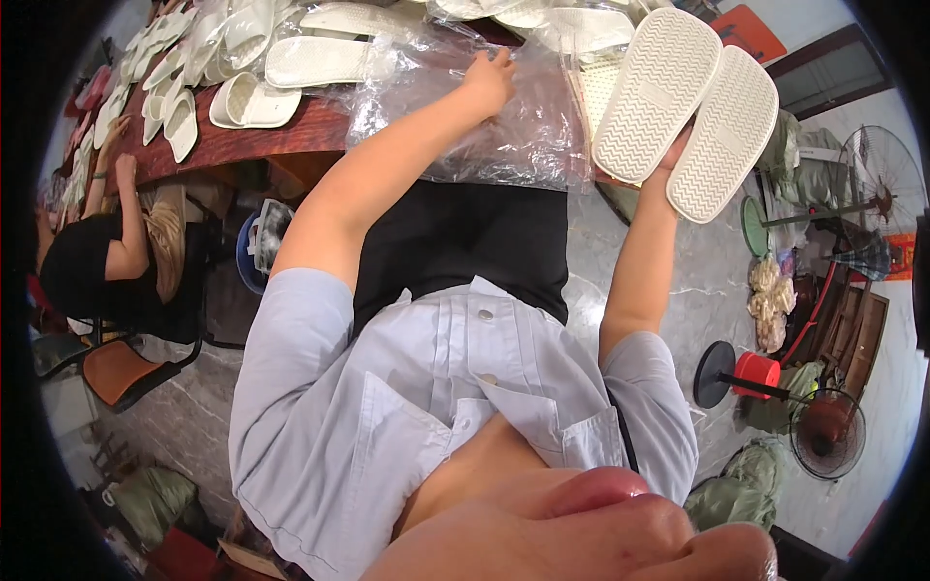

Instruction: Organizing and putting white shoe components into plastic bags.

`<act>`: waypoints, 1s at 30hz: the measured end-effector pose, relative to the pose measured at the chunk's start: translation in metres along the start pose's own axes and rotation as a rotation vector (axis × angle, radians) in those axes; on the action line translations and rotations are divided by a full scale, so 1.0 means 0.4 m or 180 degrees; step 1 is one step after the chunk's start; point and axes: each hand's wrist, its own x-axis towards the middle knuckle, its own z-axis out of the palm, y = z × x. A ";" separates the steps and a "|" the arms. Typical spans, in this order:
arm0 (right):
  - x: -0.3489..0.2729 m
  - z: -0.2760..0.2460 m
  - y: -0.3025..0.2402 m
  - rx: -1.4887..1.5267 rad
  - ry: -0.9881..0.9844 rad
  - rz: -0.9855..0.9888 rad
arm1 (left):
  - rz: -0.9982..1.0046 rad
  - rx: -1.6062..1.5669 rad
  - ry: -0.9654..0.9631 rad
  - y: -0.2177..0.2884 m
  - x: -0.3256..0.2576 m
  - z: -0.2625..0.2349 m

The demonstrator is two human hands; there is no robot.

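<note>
the right hand [674, 155] is closed on a pair of white slide slippers [659, 97], gripping them at their near ends, where the two soles part. both zigzag-treaded soles face the viewer, side by side, their long axes running from near the hand outward and leaning to the right. the straps are hidden behind the soles, as are most of the right fingers, and which end is the toe is hard to tell.

the left hand [491, 85], fingers loosely bent and apart, rests over a clear plastic bag [436, 145]; i cannot tell whether it pinches the film. on the near side of that hand the bag droops over the edge of the red-brown table [262, 126]. more white slippers [315, 63] lie left of it, and beyond it others are cut off by the upper border. below and right of the right hand, grey marbled floor [620, 252] stretches towards a standing fan [882, 189].
</note>
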 end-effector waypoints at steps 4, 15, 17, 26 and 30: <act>0.021 0.001 0.013 -0.0347 -0.0138 0.0050 | 0.0102 -0.0017 -0.0042 -0.022 0.005 0.019; 0.199 0.160 0.143 -0.0832 -0.1068 0.0128 | 0.0106 -0.3362 0.2537 -0.068 -0.032 0.229; 0.196 0.194 0.180 -0.1096 -0.0962 0.0179 | -0.0079 -0.3717 0.1940 -0.019 -0.029 0.113; 0.218 0.237 0.167 -0.0614 -0.0627 0.1180 | -0.0113 -0.4295 0.3225 -0.017 -0.040 0.177; 0.220 0.104 0.209 -0.1040 -0.0069 0.1260 | 0.0031 -0.4457 0.3828 -0.025 -0.013 0.206</act>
